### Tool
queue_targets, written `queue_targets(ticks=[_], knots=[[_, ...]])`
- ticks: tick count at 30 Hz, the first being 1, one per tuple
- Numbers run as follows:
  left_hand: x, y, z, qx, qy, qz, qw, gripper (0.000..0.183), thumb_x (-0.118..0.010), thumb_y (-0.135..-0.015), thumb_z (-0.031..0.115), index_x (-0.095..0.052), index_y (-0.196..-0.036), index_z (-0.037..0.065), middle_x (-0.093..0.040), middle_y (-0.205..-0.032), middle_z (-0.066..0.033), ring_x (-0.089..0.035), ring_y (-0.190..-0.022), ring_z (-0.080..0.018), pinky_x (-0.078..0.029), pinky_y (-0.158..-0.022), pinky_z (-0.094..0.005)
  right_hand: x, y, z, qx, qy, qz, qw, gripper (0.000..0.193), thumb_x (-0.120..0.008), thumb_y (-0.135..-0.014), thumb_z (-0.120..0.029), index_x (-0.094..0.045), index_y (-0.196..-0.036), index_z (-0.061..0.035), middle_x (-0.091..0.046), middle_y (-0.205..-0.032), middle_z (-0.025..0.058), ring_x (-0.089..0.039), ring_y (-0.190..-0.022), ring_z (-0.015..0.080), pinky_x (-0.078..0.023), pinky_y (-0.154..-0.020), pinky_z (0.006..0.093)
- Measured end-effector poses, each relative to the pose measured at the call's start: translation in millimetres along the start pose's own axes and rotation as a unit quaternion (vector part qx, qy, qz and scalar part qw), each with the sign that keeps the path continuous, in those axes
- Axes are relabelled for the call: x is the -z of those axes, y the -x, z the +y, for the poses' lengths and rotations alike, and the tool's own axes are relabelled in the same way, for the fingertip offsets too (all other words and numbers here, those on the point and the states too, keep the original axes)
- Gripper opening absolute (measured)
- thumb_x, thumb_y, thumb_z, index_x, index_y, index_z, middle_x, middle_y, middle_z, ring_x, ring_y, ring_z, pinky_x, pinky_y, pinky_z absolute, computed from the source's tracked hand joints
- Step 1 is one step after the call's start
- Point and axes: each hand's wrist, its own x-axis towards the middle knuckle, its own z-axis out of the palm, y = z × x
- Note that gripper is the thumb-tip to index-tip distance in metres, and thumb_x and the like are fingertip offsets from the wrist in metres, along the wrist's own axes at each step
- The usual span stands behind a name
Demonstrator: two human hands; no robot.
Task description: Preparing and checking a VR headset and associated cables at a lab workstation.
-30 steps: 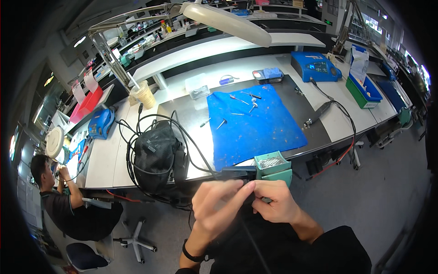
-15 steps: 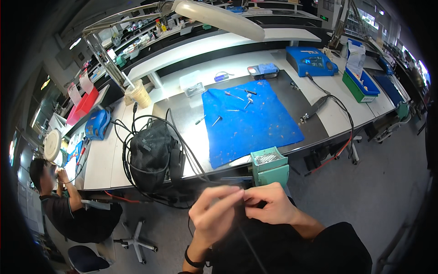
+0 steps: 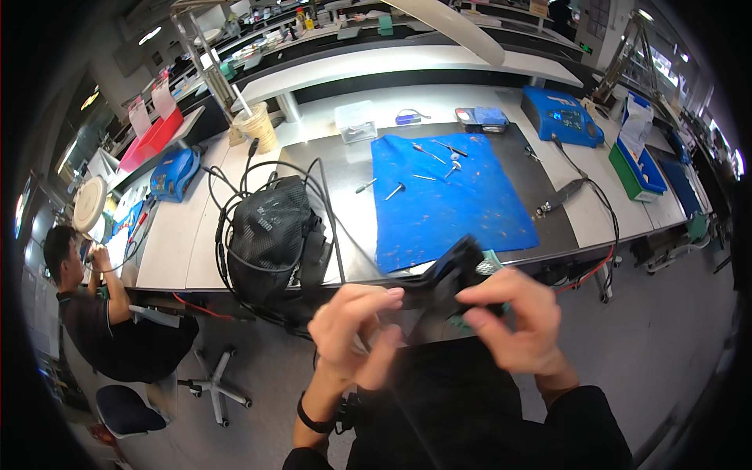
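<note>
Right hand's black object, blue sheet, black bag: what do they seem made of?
Black object: perhaps matte plastic, dark without bright glints; blur leaves it open. Blue sheet: possibly cloth, dull, with wavy edges. Black bag: likely matte synthetic mesh, netted surface.

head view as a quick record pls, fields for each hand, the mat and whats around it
right hand: pinches a black object, too blurred to name
left hand: thumb and forefinger parted, beside the black object
mat: blue mat, slim tools scattered on it
left of mat: black mesh bag
back right: blue box with lit display
far left: seated co-worker, hands raised
</note>
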Motion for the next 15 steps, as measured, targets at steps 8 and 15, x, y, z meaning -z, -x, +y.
queue_targets(ticks=[8, 15], knots=[[44, -30, -8, 0.050, 0.065, 0.036, 0.996, 0.016, -0.062, -0.077, -0.002, -0.071, -0.090, -0.005, -0.059, -0.065, -0.0036, -0.049, -0.053, -0.0067, -0.033, -0.050, -0.0217, 56, -40, -3, 0.066, -0.040, 0.209, 0.975, 0.011, -0.057, -0.098, -0.004, -0.061, -0.104, 0.0034, -0.056, -0.096, 0.0060, -0.053, -0.075, 0.0099, -0.043, -0.067, 0.0226], [54, -23, -13, 0.069, -0.023, -0.044, 0.996, 0.014, -0.061, -0.074, -0.003, -0.071, -0.084, -0.002, -0.055, -0.061, -0.0014, -0.046, -0.046, -0.0065, -0.031, -0.047, -0.0223, 80, -80, 11, 0.130, -0.119, 0.268, 0.947, 0.013, -0.053, -0.101, -0.003, -0.059, -0.111, 0.0035, -0.050, -0.084, 0.0014, -0.042, -0.071, 0.0057, -0.033, -0.063, 0.0216]])
